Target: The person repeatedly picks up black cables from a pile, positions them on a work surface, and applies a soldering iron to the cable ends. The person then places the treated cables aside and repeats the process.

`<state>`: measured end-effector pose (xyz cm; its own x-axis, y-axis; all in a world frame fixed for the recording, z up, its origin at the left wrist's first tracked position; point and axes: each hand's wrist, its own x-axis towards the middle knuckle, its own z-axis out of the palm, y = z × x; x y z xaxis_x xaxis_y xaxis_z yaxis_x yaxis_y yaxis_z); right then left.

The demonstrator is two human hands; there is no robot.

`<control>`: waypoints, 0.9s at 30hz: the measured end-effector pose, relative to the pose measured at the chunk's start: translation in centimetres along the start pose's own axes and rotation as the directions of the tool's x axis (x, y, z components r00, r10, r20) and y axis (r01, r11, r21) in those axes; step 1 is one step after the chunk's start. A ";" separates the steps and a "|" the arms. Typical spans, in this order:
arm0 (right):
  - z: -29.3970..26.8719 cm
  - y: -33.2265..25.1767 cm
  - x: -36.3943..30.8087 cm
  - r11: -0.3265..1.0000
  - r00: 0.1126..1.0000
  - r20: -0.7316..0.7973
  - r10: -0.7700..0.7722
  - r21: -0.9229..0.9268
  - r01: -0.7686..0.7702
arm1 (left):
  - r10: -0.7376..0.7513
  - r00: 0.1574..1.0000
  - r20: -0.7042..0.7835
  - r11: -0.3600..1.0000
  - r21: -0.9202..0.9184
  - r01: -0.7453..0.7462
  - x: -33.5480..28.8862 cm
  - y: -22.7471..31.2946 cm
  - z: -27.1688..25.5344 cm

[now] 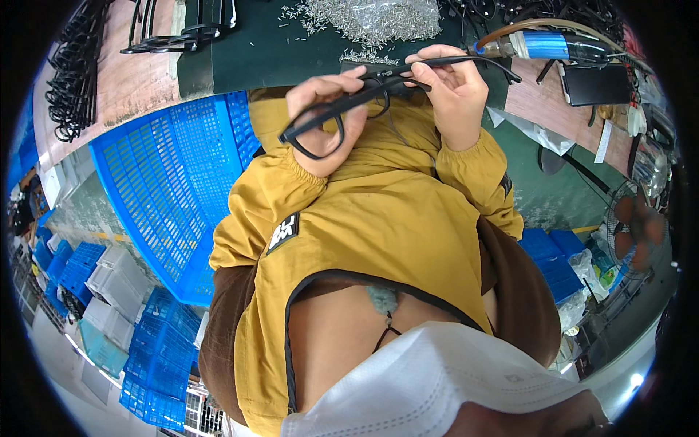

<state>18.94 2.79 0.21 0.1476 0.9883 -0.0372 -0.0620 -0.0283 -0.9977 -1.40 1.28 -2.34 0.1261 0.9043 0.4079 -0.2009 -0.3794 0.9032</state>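
Note:
A black eyeglass frame [329, 111] is held above the near edge of the dark green work mat. Around its rim and bridge my left hand [309, 96] is closed, its fingertips near the hinge end. My right hand [460, 95] pinches a black temple arm [441, 63] between thumb and fingers. This arm meets the frame at the hinge, and its curved tip points right. Whether a screw sits in the hinge is too small to tell. Just beyond the hands, small silver screws [364, 23] lie heaped on a clear plastic bag.
A blue-and-clear powered screwdriver [542, 46] lies at the right, with a brown hose. More black glasses frames [186, 33] stand at the back left, beside stacked temple arms [76, 69]. A blue plastic crate [164, 164] is left of my lap. A fan [639, 229] stands at far right.

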 end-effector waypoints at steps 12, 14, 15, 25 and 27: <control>1.4 -0.1 -0.6 0.977 0.992 -0.008 -0.128 -0.173 0.125 | 0.009 0.991 -0.137 1.000 0.031 -0.005 -0.9 -0.7 2.3; 1.2 0.3 -0.9 0.943 0.982 0.034 -0.187 -0.275 0.189 | -0.017 0.979 -0.206 1.000 0.018 0.021 -0.7 -0.2 2.8; 1.1 0.5 -1.0 0.929 0.975 0.066 -0.212 -0.297 0.222 | -0.005 0.980 -0.198 1.000 0.022 0.009 -0.5 0.0 2.8; -4.9 -2.1 2.4 0.428 0.614 0.691 -0.382 -0.457 0.780 | -0.087 0.994 0.060 0.905 0.421 0.054 0.7 3.4 3.5; -5.5 -2.3 3.4 0.486 0.576 0.700 -0.423 -0.361 0.796 | -0.139 0.986 0.088 0.909 0.407 0.092 0.7 3.3 3.3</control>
<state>24.98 5.43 2.05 -0.5797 0.6856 0.4404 0.4437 0.7189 -0.5350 1.26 0.03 1.37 0.2381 0.9274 0.2886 0.2245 -0.3417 0.9126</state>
